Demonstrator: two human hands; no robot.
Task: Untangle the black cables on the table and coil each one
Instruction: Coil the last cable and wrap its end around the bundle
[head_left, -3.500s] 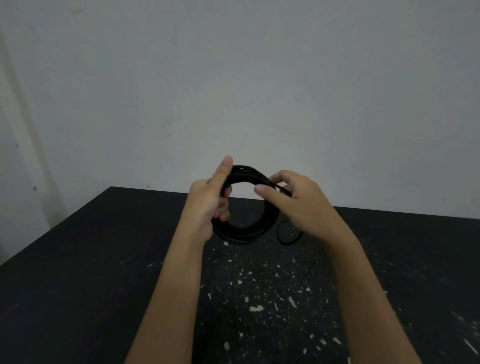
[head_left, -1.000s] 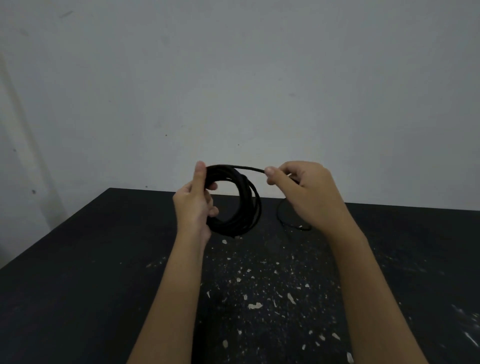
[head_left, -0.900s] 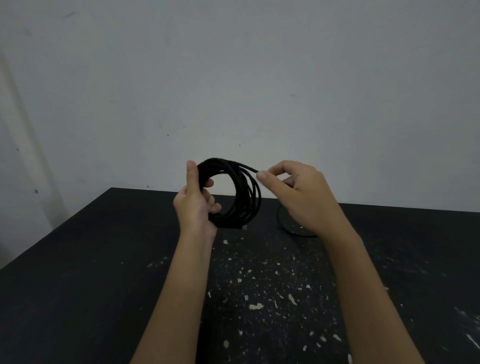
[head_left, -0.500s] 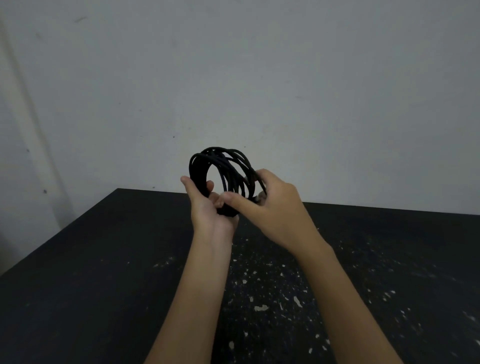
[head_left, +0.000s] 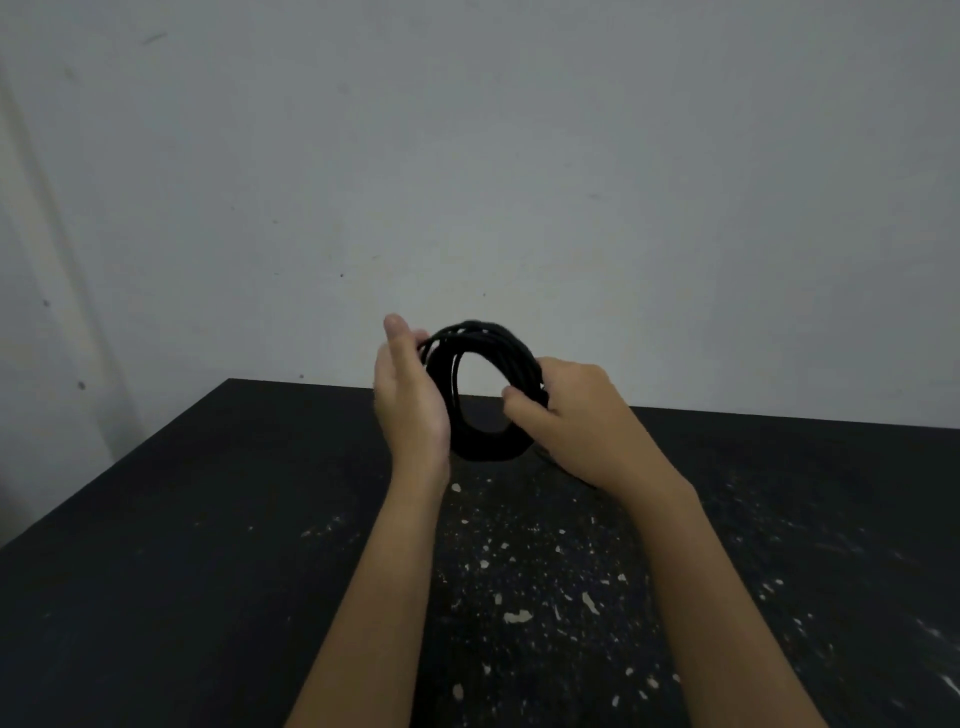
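So the person's got the black cable coil (head_left: 488, 441) held up off the table (head_left: 208, 519), roughly chest-out in front of the wall, ring standing upright and facing the camera. The left hand (head_left: 410, 405) holds its left side with the thumb sticking up along the loops; the other fingers are hidden behind the cable, so it's hard to say exactly how they wrap. The right hand (head_left: 587, 421) is clamped on the right side, thumb pinching the strands together.

What's new: about a second ago the right hand was out to the side, drawing a straight length off the top, with slack looping down to the table. Now it has come right in against the ring and that slack is mostly gone. There may be a thin bit trailing under the right wrist, too dark to be sure.

Looks like this cable is basically wound, and securing the end is probably what's left.
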